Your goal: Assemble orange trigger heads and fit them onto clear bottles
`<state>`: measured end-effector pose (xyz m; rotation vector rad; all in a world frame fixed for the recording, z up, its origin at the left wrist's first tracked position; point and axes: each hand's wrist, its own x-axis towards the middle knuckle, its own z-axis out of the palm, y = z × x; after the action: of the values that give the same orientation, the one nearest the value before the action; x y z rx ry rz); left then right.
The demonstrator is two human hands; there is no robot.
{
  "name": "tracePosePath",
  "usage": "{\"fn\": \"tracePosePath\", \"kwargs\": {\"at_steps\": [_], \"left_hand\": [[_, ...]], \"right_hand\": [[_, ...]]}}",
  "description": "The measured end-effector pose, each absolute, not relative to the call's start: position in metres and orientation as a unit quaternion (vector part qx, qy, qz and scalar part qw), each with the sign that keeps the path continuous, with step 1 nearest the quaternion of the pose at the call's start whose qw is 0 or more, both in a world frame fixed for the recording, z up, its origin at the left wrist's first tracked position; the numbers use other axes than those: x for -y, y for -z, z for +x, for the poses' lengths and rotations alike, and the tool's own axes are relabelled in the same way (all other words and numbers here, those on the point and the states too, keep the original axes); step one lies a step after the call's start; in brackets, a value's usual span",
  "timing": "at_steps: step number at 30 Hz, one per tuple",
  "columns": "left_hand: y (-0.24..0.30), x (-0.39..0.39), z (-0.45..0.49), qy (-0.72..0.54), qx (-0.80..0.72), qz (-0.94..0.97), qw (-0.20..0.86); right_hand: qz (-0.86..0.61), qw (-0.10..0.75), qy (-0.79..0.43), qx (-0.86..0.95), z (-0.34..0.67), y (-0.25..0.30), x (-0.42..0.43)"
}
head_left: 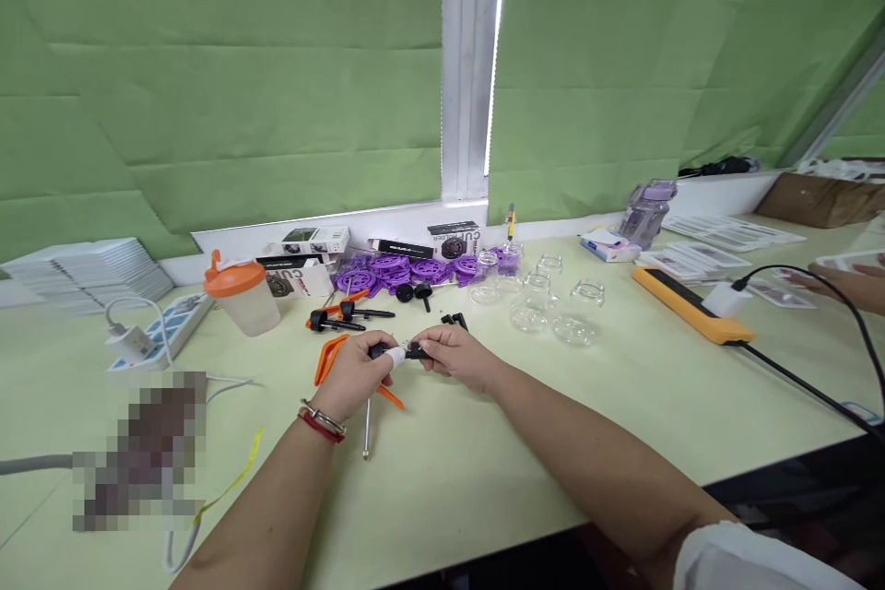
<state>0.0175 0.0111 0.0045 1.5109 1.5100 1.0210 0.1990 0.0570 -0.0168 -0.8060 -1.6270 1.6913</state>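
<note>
My left hand (356,376) is closed around an orange plastic tool (392,398) with a triangular handle and a metal rod (367,433) that sticks out below my fingers. White wrapping covers the tip of its thumb. Between my two hands is a small black part (416,351), pinched by my right hand (453,355) at its right end. Whether it joins the orange tool is hidden by my fingers. Just behind my right hand lie small black pieces (454,321). Black stemmed parts (338,321) with orange pieces lie beyond my left hand.
Purple plastic pieces (391,272) are heaped by printed boxes (304,277). Clear containers (531,304) stand right of them. An orange-lidded cup (249,300) and white power strip (170,332) are left. An orange power strip (691,304) with cables lies right, near another person's hand (847,284).
</note>
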Motion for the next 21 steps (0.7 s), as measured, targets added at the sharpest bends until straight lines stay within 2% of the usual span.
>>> {"fn": "tracePosePath", "kwargs": {"at_steps": [8,21], "left_hand": [[0.0,-0.013,0.021,-0.447,-0.573,0.544,0.42],[-0.001,-0.014,0.028,-0.418,-0.583,0.557,0.418]], "right_hand": [[-0.328,0.329,-0.612,0.64,0.197,0.019,-0.056],[-0.318,0.323,-0.624,0.636,0.193,0.022,-0.051]]}}
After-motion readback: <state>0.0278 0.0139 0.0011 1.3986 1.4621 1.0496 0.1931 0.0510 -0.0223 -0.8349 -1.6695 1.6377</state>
